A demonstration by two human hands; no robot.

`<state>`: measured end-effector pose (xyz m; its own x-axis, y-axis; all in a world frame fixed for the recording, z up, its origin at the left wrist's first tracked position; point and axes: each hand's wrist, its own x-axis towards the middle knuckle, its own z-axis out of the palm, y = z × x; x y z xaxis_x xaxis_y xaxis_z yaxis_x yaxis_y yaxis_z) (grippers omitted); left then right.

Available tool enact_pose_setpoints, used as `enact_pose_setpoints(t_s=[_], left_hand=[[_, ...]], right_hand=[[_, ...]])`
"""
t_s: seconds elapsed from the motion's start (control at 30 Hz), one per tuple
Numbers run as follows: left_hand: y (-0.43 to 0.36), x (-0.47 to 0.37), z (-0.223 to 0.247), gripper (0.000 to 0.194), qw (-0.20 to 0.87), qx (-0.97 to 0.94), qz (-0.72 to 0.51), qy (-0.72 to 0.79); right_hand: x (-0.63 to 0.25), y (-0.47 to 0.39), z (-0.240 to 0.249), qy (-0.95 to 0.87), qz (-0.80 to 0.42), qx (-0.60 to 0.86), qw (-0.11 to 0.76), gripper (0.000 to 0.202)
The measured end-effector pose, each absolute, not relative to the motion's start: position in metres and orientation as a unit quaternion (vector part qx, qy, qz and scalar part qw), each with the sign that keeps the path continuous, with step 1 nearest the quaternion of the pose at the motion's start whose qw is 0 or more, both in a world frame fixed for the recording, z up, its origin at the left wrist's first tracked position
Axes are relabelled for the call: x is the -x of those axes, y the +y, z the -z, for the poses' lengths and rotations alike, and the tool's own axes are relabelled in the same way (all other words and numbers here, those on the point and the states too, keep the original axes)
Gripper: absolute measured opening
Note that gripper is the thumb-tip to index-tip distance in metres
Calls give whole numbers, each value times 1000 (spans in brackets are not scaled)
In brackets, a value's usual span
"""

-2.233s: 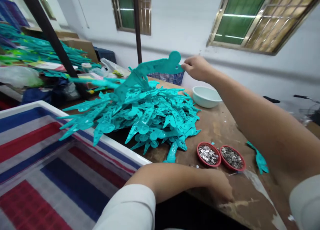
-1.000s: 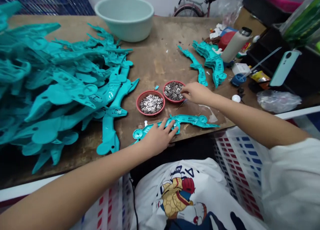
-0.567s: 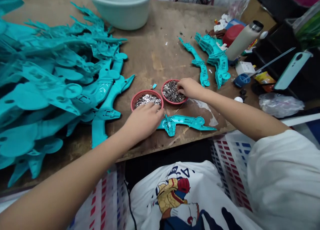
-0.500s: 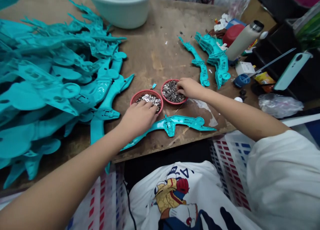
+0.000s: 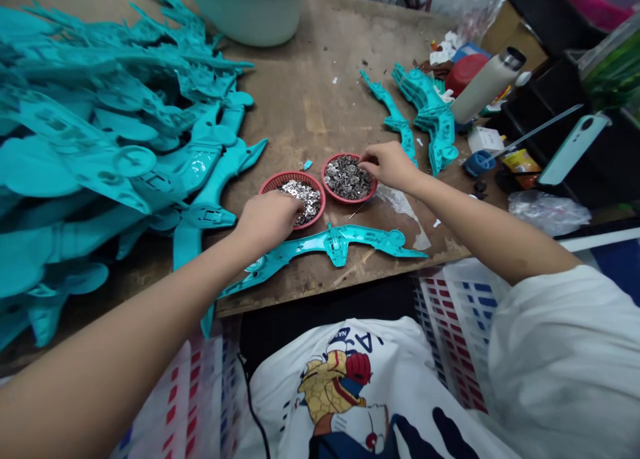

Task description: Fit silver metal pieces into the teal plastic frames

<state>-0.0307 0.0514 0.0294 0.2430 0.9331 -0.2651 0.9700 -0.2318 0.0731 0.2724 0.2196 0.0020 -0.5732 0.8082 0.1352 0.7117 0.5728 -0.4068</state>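
Note:
My left hand (image 5: 273, 218) is at the near left rim of a red basket (image 5: 291, 175) holding small shiny metal pieces (image 5: 309, 196). Its fingers are curled, and whatever they pinch is hidden. Over the right side of a second red basket (image 5: 345, 198), full of small dark and silvery metal parts (image 5: 346, 177), my right hand (image 5: 390, 166) has its fingertips pressed together. I cannot make out what is in them. Below both baskets lies a long turquoise plastic piece (image 5: 337, 244), its left end running beneath my left forearm.
A big pile of turquoise plastic pieces (image 5: 115, 132) covers the table's left. A pale basin (image 5: 250, 12) stands behind. Several similar pieces (image 5: 425, 116) lie at the right, by a bottle (image 5: 483, 89), a blue cap (image 5: 479, 164) and a phone case (image 5: 575, 149). A crate (image 5: 450, 326) sits below the edge.
My left hand has drawn back toward the near left rim, its fingers curling in. My right hand has lifted slightly at the other basket. The view has shifted a little.

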Motion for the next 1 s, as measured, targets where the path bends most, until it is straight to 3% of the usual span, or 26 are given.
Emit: enact_pose_setpoints(t_s=[0.27,0.5,0.7,0.87,1.0], left_hand=[[56,34,-28,43,116,-784,3,610],[60,38,-19,46,122,-793,5,597],[58,34,-23,47,129,-799,25,587],[58,34,-20,41,132,-792,15,596],[59,34,-18,44,130,-795,10,592]], right_hand=[[-277,225,2,-828,-260,450,209,23],[-274,226,2,-783,-354,452,240,6],[-269,219,3,-745,-396,467,266,27],[-268,216,4,-758,-388,457,257,28],[-268,213,3,-827,-252,465,192,23]])
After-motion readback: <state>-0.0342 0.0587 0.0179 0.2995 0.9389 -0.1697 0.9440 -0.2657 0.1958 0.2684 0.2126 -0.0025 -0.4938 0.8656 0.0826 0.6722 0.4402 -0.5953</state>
